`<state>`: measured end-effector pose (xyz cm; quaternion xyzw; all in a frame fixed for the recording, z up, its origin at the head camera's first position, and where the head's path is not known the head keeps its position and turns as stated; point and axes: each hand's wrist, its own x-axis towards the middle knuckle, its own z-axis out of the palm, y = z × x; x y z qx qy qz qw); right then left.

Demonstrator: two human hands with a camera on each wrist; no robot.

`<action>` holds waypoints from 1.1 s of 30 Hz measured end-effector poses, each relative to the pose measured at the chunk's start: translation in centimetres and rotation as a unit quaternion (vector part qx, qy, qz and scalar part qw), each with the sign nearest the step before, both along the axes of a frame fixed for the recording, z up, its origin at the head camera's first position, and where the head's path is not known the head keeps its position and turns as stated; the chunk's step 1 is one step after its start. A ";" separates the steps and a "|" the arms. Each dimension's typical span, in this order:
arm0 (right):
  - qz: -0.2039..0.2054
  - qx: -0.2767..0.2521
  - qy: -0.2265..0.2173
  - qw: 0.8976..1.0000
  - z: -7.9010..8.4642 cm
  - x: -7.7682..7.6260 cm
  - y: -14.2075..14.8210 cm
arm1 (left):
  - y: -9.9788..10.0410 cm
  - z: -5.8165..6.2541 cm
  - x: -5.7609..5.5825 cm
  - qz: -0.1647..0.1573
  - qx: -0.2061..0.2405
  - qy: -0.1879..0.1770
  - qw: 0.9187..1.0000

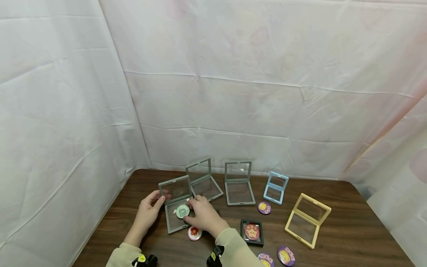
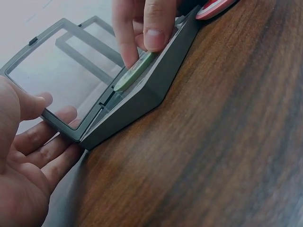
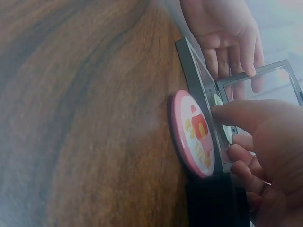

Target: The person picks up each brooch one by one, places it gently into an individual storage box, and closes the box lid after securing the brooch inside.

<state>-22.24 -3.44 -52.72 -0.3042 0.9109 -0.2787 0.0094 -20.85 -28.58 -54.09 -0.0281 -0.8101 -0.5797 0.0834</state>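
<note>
The left hand (image 1: pixel 151 207) pinches the grey case's lid (image 1: pixel 175 188), the right hand (image 1: pixel 205 214) the green badge (image 1: pixel 182 211); only the head view shows the yellow hinged case (image 1: pixel 307 218).

A grey hinged case (image 1: pixel 171 223) lies open, clear lid (image 1: pixel 177 188) raised — a round pale-green badge (image 1: pixel 182 211), face up, over its base.

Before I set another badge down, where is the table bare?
The table is bare right of the yellow hinged frame, with a smaller gap between it and the black frame. It is crowded at the leftmost gray frame: left hand, right hand, green badge, pink-rimmed badge.
</note>
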 end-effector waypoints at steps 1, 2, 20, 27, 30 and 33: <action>-0.001 0.001 0.001 1.000 0.0 0.0 0.0 | 0.0 0.0 0.0 0.000 -0.001 0.000 1.000; -0.001 -0.002 0.000 1.000 0.0 0.0 0.0 | -0.1 0.0 0.0 0.000 -0.002 0.000 1.000; -0.050 -0.157 -0.011 0.986 2.7 0.1 1.8 | -0.9 -0.1 0.1 -0.023 -0.021 0.014 0.999; -0.050 -0.169 0.013 0.984 3.3 -0.4 2.4 | -1.1 -0.2 0.1 -0.036 -0.027 0.027 0.999; -0.045 -0.171 0.012 0.984 3.8 -0.5 2.6 | -1.3 -0.1 0.1 -0.045 -0.034 0.037 0.998; -0.039 -0.171 0.002 0.985 4.1 -0.6 2.7 | -1.5 0.2 0.1 -0.045 -0.060 0.038 0.996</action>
